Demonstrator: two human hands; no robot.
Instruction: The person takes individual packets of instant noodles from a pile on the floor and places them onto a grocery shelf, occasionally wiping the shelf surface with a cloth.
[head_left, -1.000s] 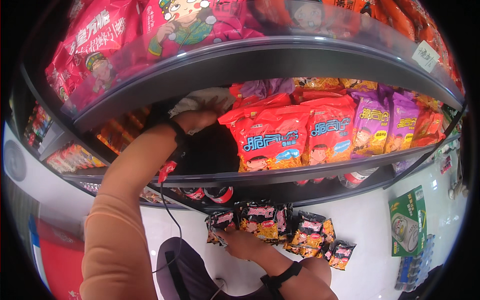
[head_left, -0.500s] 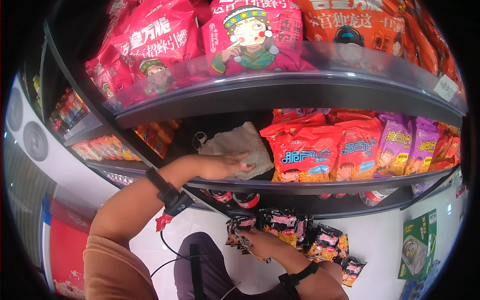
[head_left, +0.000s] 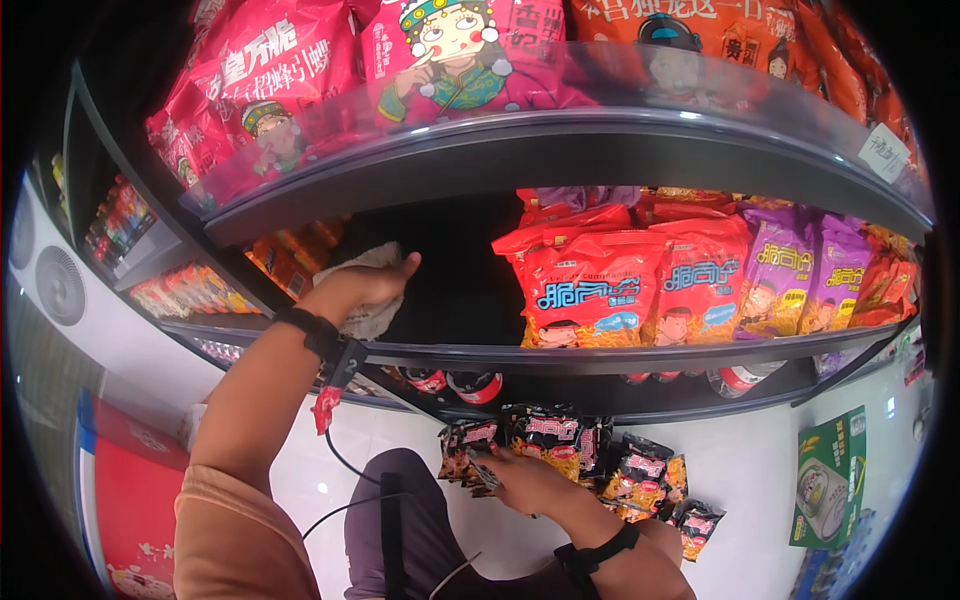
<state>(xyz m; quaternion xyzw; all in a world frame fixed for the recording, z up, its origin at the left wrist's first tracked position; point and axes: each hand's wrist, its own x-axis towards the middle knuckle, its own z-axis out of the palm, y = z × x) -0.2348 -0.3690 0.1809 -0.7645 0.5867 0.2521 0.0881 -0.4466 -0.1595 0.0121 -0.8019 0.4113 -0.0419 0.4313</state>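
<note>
My left hand [head_left: 352, 288] is raised into the empty left part of the middle shelf [head_left: 600, 356] and grips a crumpled white cloth [head_left: 372, 320] pressed against the shelf. My right hand [head_left: 520, 478] is low, below the shelf, holding a bunch of dark snack packets [head_left: 545, 440] against my lap. Red snack bags [head_left: 590, 290] stand on the shelf just right of the bare gap.
Purple bags [head_left: 780, 270] and orange bags [head_left: 885, 285] fill the shelf's right end. Large red and pink bags [head_left: 280, 90] sit on the shelf above behind a clear lip. A green box [head_left: 828, 490] lies on the white floor at right. More shelves [head_left: 150, 270] run off left.
My left hand with the cloth has slid leftward along the shelf, away from the red bags. The view has shifted, and the right hand keeps hold of the dark packets.
</note>
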